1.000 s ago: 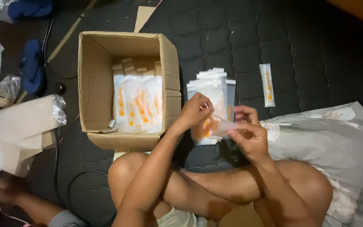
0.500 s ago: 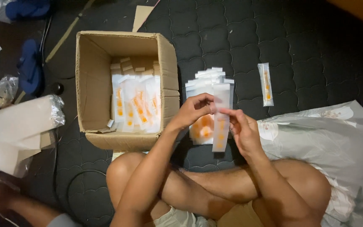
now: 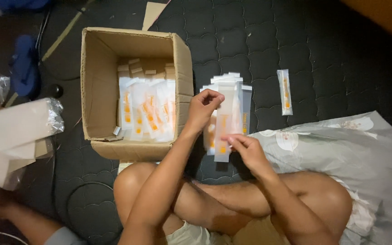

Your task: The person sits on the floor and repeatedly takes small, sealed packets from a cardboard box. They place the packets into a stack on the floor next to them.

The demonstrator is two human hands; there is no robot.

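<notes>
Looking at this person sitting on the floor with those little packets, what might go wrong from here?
The clear sleeve is pinched only at its ends, by the left hand at the top and the right hand at the bottom, so it may slip or crease. It hangs right over the loose packet stack, which a bump might scatter. The single packet lies apart on the dark mat and may get overlooked.

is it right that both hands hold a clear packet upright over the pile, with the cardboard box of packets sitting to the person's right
Not quite. The head view shows the cardboard box to the person's left, not right. The rest holds: the left hand pinches the top and the right hand the bottom of a clear packet, upright over the pile.
</notes>
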